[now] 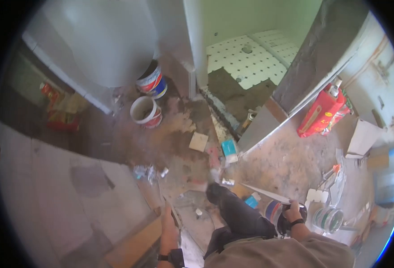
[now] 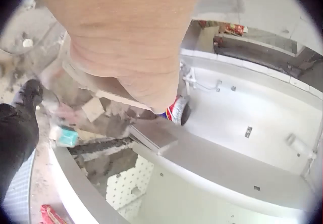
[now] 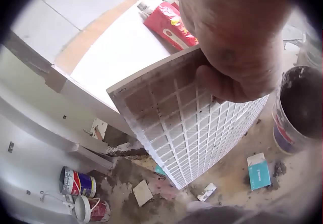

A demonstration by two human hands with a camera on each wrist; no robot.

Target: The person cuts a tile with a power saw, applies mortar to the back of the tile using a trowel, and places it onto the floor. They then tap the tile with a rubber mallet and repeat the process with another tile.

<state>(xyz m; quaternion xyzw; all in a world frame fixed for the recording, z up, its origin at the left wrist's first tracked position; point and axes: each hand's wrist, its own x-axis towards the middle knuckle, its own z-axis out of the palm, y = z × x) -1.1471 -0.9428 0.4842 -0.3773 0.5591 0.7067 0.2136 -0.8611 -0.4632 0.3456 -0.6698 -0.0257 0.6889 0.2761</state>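
Observation:
My right hand (image 1: 294, 213) grips a large flat tile (image 3: 186, 125) by its edge. The tile is tilted, and its ribbed grid back shows in the right wrist view; from the head it looks like a thin pale strip. Close beside that hand stands an open bucket (image 3: 281, 125) with a dark inside. My left hand (image 1: 169, 230), low in the head view, holds a thin flat panel that looks like another tile (image 2: 133, 102), seen nearly edge-on. In the left wrist view the wrist hides most of its fingers.
Two buckets (image 1: 153, 118) stand by the wall ahead. A small square tile piece (image 1: 198, 141) and a teal box (image 1: 228, 148) lie on the dirty floor. A doorway leads to a partly tiled floor (image 1: 237, 56). A red bag (image 1: 320, 111) leans at the right wall.

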